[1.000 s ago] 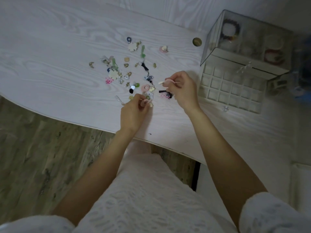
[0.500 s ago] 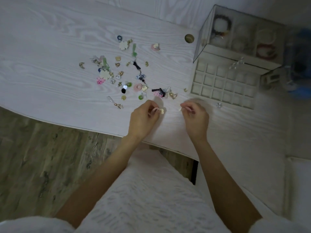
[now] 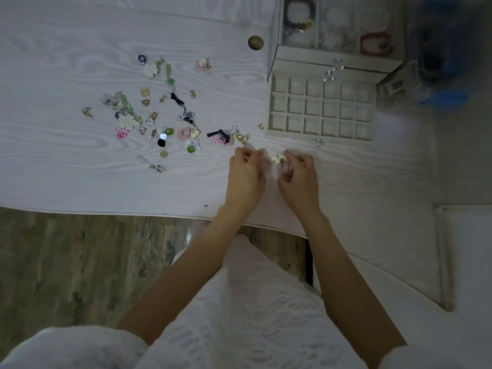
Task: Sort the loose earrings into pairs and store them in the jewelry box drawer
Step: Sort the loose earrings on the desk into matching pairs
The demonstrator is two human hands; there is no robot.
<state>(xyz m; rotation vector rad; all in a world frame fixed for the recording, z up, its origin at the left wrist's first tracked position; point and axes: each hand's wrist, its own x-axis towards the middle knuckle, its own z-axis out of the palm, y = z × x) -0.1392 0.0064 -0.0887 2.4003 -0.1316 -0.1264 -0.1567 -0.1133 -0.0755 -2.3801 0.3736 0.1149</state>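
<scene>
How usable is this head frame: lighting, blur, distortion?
Head view: dim and bluish; left hand and right hand motion-blurred at the fingertips, smearing the earrings they pinch; blue object top right blurred; table edge bowed by the wide angle.

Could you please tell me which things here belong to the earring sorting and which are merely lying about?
Job:
loose earrings
drawer, open, cells look empty
jewelry box
left hand and right hand, fingers curled round small cream-and-pink earrings

Lying about:
round gold disc
blurred blue thing
bracelets inside the box
</scene>
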